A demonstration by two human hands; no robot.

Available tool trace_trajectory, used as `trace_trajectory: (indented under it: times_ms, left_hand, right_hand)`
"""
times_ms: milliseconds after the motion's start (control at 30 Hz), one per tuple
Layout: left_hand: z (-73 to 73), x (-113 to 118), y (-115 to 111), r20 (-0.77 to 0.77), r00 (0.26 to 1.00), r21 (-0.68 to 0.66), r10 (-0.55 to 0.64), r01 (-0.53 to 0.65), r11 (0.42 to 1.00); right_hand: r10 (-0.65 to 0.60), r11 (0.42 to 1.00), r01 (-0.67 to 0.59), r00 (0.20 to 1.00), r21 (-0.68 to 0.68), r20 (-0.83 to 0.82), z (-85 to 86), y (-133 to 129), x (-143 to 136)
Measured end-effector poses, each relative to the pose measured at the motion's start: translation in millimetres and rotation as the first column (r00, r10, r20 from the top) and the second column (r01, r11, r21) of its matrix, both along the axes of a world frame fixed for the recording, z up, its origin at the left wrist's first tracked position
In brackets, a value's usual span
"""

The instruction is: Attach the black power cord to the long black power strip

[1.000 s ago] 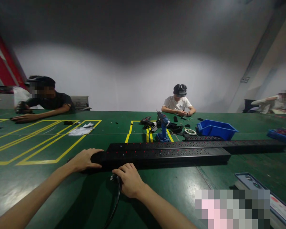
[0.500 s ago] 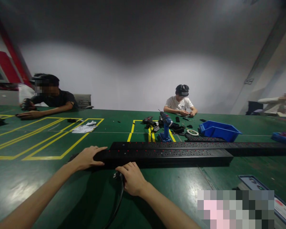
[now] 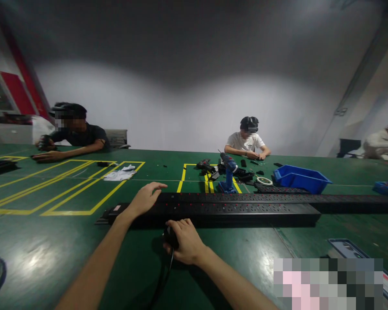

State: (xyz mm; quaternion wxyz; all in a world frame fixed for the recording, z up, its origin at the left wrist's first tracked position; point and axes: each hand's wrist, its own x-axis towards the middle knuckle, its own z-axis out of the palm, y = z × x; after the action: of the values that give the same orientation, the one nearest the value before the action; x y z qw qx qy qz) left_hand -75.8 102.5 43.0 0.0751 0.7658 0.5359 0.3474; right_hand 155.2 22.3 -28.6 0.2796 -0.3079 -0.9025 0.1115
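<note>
My right hand (image 3: 188, 242) is closed around a black power plug (image 3: 170, 237), just in front of the near strip. From the plug a black cable (image 3: 163, 275) runs down toward me. My left hand (image 3: 145, 199) is open, fingers stretched to the right, over the left part of the near black power strip (image 3: 233, 215); whether it touches the strip I cannot tell. This long strip has rows of sockets and small red dots on top. Behind it lies a second, longer black power strip (image 3: 349, 202), reaching further right.
Beyond the strips stand a blue cordless drill (image 3: 228, 174), a dark drill (image 3: 205, 165), a tape roll (image 3: 264, 181) and a blue bin (image 3: 302, 178). White papers (image 3: 119, 173) lie by yellow floor-style tape lines. A phone (image 3: 349, 249) is at right. Several people sit opposite.
My left hand has moved right along the near strip, uncovering its left end. My right hand has turned the plug slightly. The view has shifted a little, and a dark cable loop shows at lower left.
</note>
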Motion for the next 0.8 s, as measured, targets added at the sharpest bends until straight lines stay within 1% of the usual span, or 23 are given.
trace_trajectory:
  times_ms: [100,167,233,267,333,400,500,567,667,733,800]
  left_hand:
    - [15.2,9,-2,0.052,0.999,-0.072,-0.008,0.012,0.997]
    - [24.0,16,-8,0.062,0.997,-0.119,-0.040,0.047,0.992]
    - [31.2,23,-17,0.037,0.993,-0.170,-0.114,0.119,0.978]
    - [33.8,27,-22,0.009,0.985,-0.205,-0.173,0.171,0.964]
    - [36.3,35,-33,-0.052,0.954,-0.265,-0.296,0.272,0.925]
    - [34.9,45,-41,-0.095,0.919,-0.287,-0.383,0.343,0.895]
    - [26.5,64,-47,-0.140,0.880,-0.267,-0.453,0.407,0.874]
    - [19.3,76,-48,-0.187,0.878,-0.252,-0.440,0.390,0.885]
    - [11.4,92,-48,-0.295,0.891,-0.199,-0.346,0.297,0.934]
    - [9.7,98,-49,-0.389,0.878,-0.155,-0.281,0.238,0.959]
    - [10.6,101,-50,-0.470,0.851,-0.123,-0.234,0.199,0.972]
  right_hand:
    - [-0.041,0.999,0.040,0.995,-0.011,-0.094,-3.3,2,1]
    - [-0.090,0.996,0.090,0.974,-0.011,-0.208,-5.0,4,2]
    - [-0.166,0.985,0.173,0.923,-0.012,-0.348,-6.1,5,4]
    - [-0.210,0.975,0.222,0.886,-0.020,-0.413,-6.6,6,5]
    - [-0.293,0.949,0.311,0.805,-0.053,-0.516,-7.9,10,7]
    - [-0.348,0.927,0.363,0.737,-0.096,-0.579,-10.1,15,9]
    - [-0.348,0.926,0.359,0.687,-0.118,-0.638,-13.7,23,8]
    - [-0.314,0.938,0.332,0.679,-0.103,-0.664,-15.4,26,7]
    - [-0.286,0.945,0.315,0.659,-0.089,-0.696,-17.1,28,6]
    - [-0.278,0.946,0.313,0.649,-0.085,-0.709,-18.3,29,6]
    - [-0.263,0.951,0.299,0.658,-0.075,-0.706,-19.1,29,7]
